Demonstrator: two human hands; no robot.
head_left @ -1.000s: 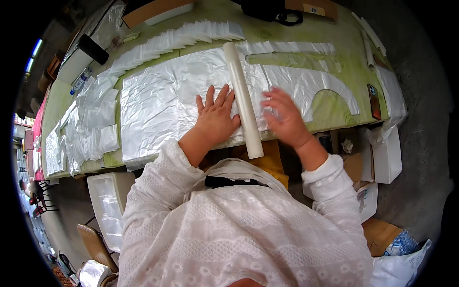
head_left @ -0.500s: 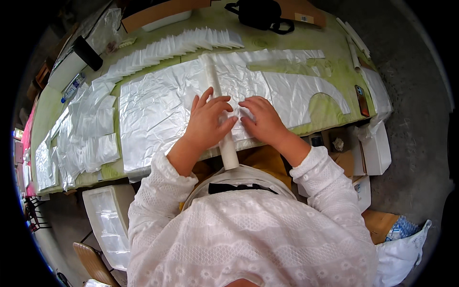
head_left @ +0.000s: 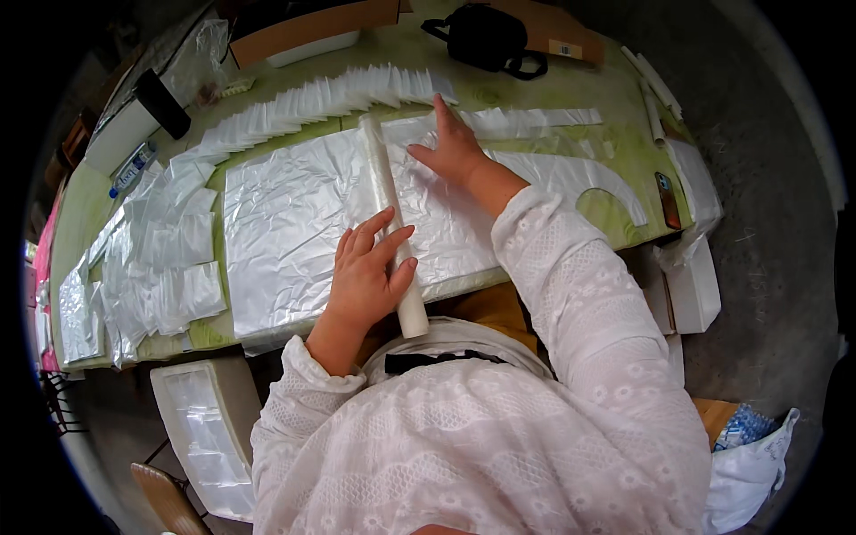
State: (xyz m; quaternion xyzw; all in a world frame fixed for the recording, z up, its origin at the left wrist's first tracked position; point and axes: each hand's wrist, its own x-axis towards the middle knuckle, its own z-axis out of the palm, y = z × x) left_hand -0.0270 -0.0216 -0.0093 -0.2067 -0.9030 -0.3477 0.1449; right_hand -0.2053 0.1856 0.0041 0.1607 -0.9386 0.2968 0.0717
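A long whitish roll [head_left: 390, 183] lies across a stack of thin white plastic sheets [head_left: 276, 214], its near end jutting past the table edge toward my waist. My left hand [head_left: 361, 276] rests on the roll's near part, fingers apart and not wrapped around it. Farther out, right of the roll, my right hand [head_left: 453, 147] is open over the sheets, index finger stretched toward the far side and thumb spread to the left. Just beyond those fingertips ends a long row of folded white plastic bags [head_left: 312, 98]. Nothing shows in either hand.
Loose plastic bags [head_left: 169, 241] are piled at the left, near a plastic bottle [head_left: 134, 169]. A black bag [head_left: 486, 37] and a cardboard box [head_left: 312, 28] stand at the far side. A phone [head_left: 667, 201] lies at the right, by a curved plastic strip [head_left: 615, 183].
My right hand has moved far forward, from beside the roll's near half to its far end. My left hand has slid nearer along the roll, which has shifted slightly toward me.
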